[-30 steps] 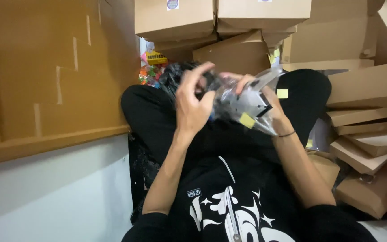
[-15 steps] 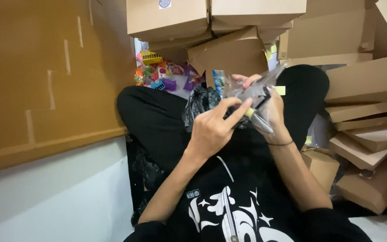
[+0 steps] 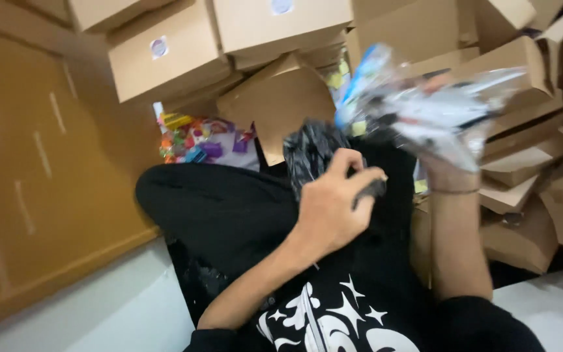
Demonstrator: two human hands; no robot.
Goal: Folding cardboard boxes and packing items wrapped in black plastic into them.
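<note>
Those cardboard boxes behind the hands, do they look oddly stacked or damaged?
Yes. The cardboard boxes lie tilted in a loose heap, and the flat ones on the right gape with bent flaps. Colourful small packets lie spilled among them.

Even indoor light, warm cast; strong motion blur, raised plastic bag (image 3: 438,114) smeared.

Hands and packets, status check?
Left hand closed on a small dark item. Right hand lifts a bunch of clear plastic packets, blurred. Cardboard boxes crowd close.
</note>
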